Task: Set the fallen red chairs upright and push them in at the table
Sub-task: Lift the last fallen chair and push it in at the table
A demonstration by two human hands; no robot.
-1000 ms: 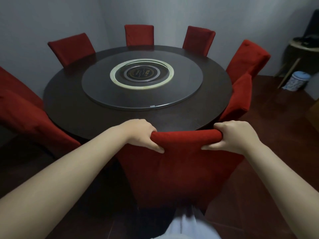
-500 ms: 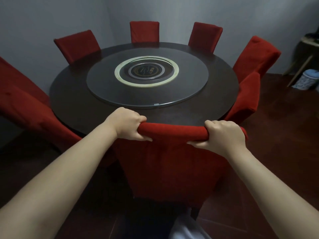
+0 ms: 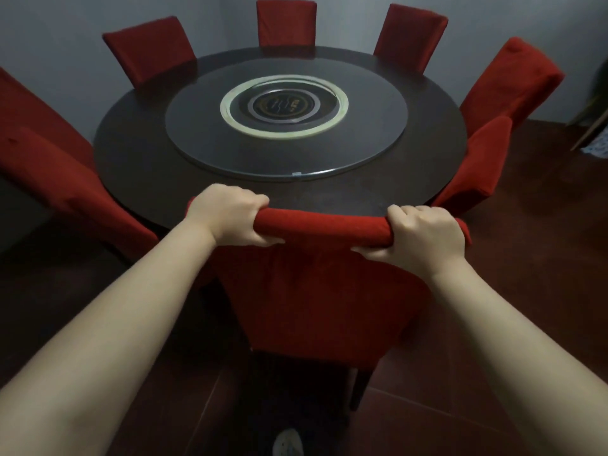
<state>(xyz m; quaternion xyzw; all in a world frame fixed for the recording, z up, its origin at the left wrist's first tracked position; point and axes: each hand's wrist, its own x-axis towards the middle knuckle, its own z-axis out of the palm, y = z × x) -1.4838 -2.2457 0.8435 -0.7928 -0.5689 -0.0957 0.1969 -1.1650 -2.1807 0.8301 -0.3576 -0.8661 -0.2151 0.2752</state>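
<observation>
A red fabric-covered chair (image 3: 316,297) stands upright right in front of me, its top rail close to the near edge of the round dark table (image 3: 138,153). My left hand (image 3: 230,218) grips the left end of the rail, fingers curled over the top. My right hand (image 3: 421,235) grips the right end the same way. Several other red chairs stand upright round the table, among them one at the near right (image 3: 477,166) and one at the near left (image 3: 65,185).
A glass turntable (image 3: 371,126) with a cream ring lies in the table's middle. Grey walls close in behind the far chairs. Dark red floor (image 3: 526,258) opens to the right, where wooden legs of a stand (image 3: 589,126) show at the frame edge.
The chair has moved forward toward the table with both hands on its rail. The view has come closer to the table.
</observation>
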